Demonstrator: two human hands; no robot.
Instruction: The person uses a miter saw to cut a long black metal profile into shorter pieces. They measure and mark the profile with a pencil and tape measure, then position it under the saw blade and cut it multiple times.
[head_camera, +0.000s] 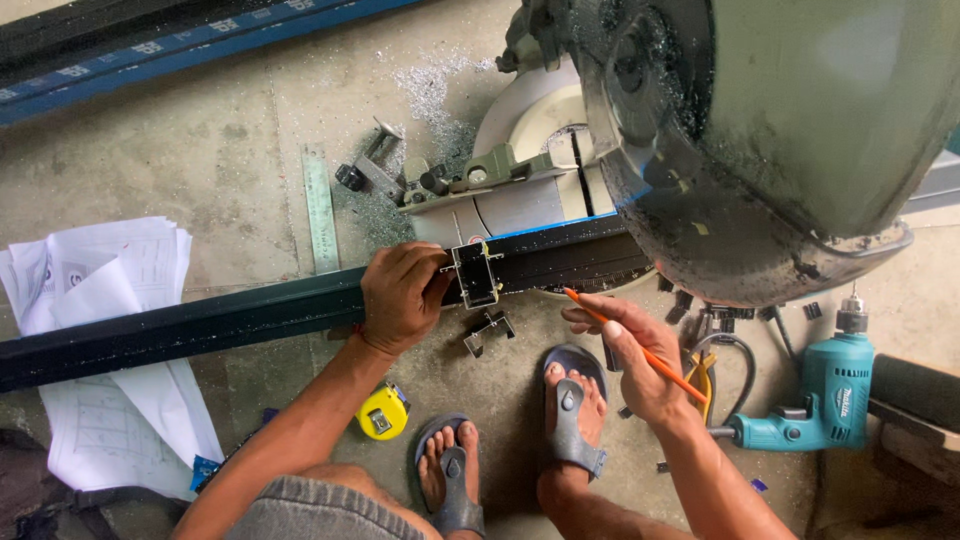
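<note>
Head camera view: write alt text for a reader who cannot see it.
A person crouching on a concrete floor steadies a long dark metal bar with the left hand and holds an orange pencil in the right hand, beside a mitre saw. Nearby lie a yellow tape measure, a teal drill and paper sheets.

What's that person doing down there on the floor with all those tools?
A person squats on the concrete floor beside a big saw. The left hand grips a long dark metal bar lying across the saw's base, pressing a small metal piece against it. The right hand holds an orange pencil nearby. A yellow tape measure, a teal drill and papers lie around.
</note>
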